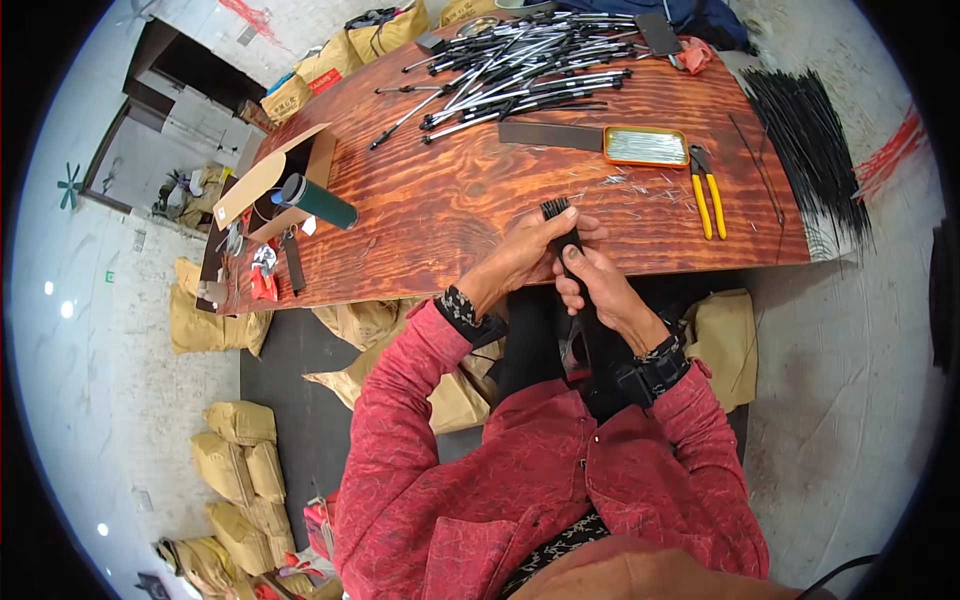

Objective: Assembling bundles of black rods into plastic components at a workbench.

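Note:
A bundle of thin black strips (556,209) is held upright in front of me, at the near edge of the table. Its upper ends fan out slightly above my fingers. My left hand (532,243) is closed around the upper part, the thumb pressed against it. Just below, my right hand (604,285) grips the same bundle with the thumb on top. The lower part hangs toward my lap and is hard to tell from my dark trousers. Nearest on the wooden table, loose pins (625,184) lie beside an orange-rimmed tin (646,146) of thin silvery pins.
Yellow-handled pliers (708,200) lie to the right. Black-and-silver rods (520,75) are piled at the back; long black strips (810,150) lie at the right edge. A dark green bottle (320,203) and an open cardboard box (270,185) are on the left. Sacks (225,465) stand on the floor.

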`<action>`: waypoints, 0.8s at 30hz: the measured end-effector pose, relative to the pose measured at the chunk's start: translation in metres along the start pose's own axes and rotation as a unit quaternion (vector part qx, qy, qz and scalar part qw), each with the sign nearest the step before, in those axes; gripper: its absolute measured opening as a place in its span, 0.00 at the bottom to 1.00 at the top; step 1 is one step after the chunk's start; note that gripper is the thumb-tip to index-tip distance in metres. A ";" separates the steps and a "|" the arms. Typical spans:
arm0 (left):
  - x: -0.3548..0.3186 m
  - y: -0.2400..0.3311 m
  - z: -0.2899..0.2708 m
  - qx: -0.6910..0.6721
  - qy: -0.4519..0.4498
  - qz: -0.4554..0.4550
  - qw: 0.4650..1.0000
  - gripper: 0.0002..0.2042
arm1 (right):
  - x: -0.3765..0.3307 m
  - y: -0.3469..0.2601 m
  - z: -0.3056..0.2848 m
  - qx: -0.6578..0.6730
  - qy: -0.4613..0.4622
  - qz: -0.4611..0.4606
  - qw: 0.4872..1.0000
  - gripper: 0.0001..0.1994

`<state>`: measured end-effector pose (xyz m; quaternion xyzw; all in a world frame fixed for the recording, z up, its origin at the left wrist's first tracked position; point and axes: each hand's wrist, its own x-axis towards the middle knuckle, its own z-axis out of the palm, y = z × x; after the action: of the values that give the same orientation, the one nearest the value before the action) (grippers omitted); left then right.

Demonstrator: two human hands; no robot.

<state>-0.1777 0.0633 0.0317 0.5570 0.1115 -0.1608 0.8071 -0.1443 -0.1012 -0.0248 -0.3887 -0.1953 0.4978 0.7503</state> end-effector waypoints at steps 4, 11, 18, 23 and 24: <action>0.024 0.012 -0.042 0.211 -0.158 -0.020 0.964 0.25 | 0.000 0.004 -0.013 -0.012 0.033 -0.012 0.999 0.20; 0.067 0.119 -0.149 0.629 -0.010 -0.004 0.778 0.23 | -0.009 0.006 -0.028 -0.005 0.092 -0.042 0.995 0.20; 0.137 0.110 -0.271 0.715 0.264 0.342 0.549 0.20 | -0.002 0.006 -0.017 0.016 0.090 -0.006 0.996 0.22; 0.139 0.110 -0.218 0.741 0.310 0.223 0.552 0.15 | -0.003 0.007 -0.024 0.001 0.093 -0.005 0.996 0.22; 0.135 0.111 -0.211 0.754 0.322 0.197 0.538 0.13 | -0.004 0.006 -0.025 -0.002 0.089 0.000 0.996 0.22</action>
<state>-0.0110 0.2787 0.0038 0.9817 0.0887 0.1681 0.0100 -0.1324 -0.1129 -0.0446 -0.4332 -0.1284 0.4606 0.7640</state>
